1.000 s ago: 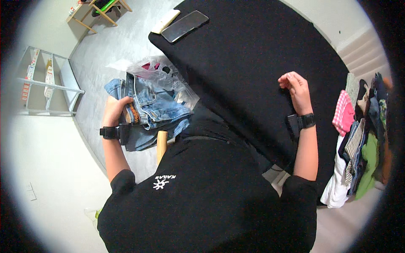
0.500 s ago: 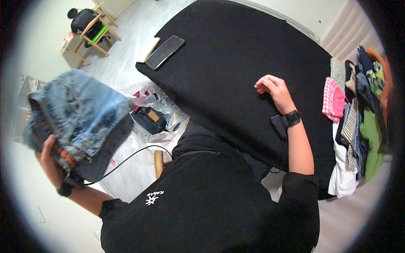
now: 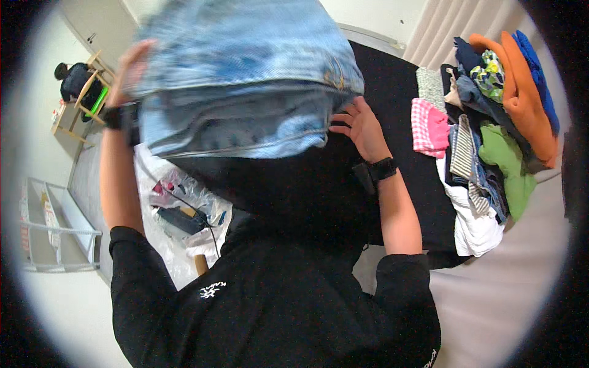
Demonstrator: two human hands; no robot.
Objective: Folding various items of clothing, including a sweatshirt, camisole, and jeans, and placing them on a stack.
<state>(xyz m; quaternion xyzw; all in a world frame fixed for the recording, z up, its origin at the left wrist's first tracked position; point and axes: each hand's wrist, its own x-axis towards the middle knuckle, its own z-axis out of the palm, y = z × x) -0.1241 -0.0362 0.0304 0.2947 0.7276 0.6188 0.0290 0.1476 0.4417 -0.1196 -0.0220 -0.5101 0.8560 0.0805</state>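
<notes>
A light blue denim garment [image 3: 245, 58], smeared by motion, hangs raised in front of me over the black-covered table [image 3: 396, 141]. It is bunched, with a seamed edge along its lower side, and its upper part runs out of view. My left hand [image 3: 132, 70] grips it at its left side; the fingers are blurred and partly behind the cloth. At its lower right corner is my right hand [image 3: 363, 132], fingers apart, the tips touching or just beside the denim. Each wrist wears a black strapped device.
Folded and heaped clothes lie at the table's right, among them a pink checked piece [image 3: 429, 129], a green one [image 3: 506, 159] and an orange one [image 3: 521, 92]. A clear plastic bag [image 3: 187, 190] with items sits lower left, a white rack [image 3: 61, 227] beyond. A person [image 3: 75, 83] sits far left.
The denim garment has come from the far left to in front of me, lifted by my left hand. My right hand has moved left to its edge. The view has shifted.
</notes>
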